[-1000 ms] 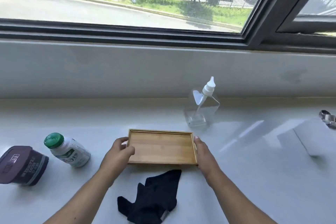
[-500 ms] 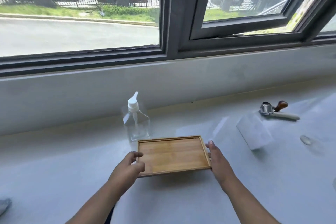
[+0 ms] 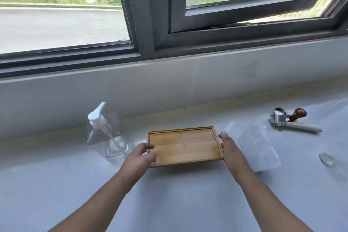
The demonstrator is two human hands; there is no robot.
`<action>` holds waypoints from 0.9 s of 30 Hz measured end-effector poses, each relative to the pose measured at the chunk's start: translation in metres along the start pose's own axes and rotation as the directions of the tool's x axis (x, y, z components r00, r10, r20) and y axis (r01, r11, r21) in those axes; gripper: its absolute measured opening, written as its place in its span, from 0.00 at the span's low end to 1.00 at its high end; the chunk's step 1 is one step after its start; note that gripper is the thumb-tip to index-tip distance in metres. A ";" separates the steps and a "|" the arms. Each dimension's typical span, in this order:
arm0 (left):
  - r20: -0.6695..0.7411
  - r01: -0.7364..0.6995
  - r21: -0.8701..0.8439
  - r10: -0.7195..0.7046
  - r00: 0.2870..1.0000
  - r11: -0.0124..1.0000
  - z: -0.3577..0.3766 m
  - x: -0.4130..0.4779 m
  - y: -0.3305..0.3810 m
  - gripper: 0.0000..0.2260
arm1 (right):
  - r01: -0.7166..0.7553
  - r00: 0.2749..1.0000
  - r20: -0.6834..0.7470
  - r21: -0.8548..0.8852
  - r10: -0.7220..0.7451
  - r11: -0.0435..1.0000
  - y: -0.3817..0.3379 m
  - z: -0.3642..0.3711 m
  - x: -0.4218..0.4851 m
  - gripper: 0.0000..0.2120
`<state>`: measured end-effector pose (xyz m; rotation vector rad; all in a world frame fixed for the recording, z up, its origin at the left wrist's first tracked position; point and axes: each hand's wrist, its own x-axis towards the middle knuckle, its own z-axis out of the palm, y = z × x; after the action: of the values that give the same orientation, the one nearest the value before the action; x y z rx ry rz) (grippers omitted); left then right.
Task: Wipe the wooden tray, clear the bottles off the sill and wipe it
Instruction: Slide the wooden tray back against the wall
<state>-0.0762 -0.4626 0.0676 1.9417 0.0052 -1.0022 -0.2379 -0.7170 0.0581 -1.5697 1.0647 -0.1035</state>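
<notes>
The empty wooden tray (image 3: 185, 145) is held just above the white sill (image 3: 169, 203), a shadow under its near edge. My left hand (image 3: 140, 158) grips its left end with the fingers curled over the rim. My right hand (image 3: 230, 151) holds the right end, palm flat against the side. A clear pump bottle (image 3: 107, 135) with a white nozzle stands on the sill just left of the tray. The dark cloth and the green-capped bottle are out of view.
A white plastic box (image 3: 259, 150) lies right of the tray. Farther right rest a metal tool with a brown knob and white handle (image 3: 293, 120) and a small clear lid (image 3: 326, 159). The grey window frame (image 3: 143, 24) rises behind the sill.
Both hands have carried the tray to the right along the sill, past the pump bottle. The cloth, green-capped bottle and dark tub have dropped out of view on the left.
</notes>
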 end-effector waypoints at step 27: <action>-0.095 -0.077 0.274 0.107 0.990 0.959 0.015 0.027 0.013 0.16 | 0.158 0.987 0.064 -0.349 -0.145 0.924 0.010 0.030 0.021 0.18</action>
<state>-0.0631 -0.4907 0.0557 2.2221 -0.1667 -0.8694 -0.2137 -0.7074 0.0304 -1.9721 0.9675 0.0144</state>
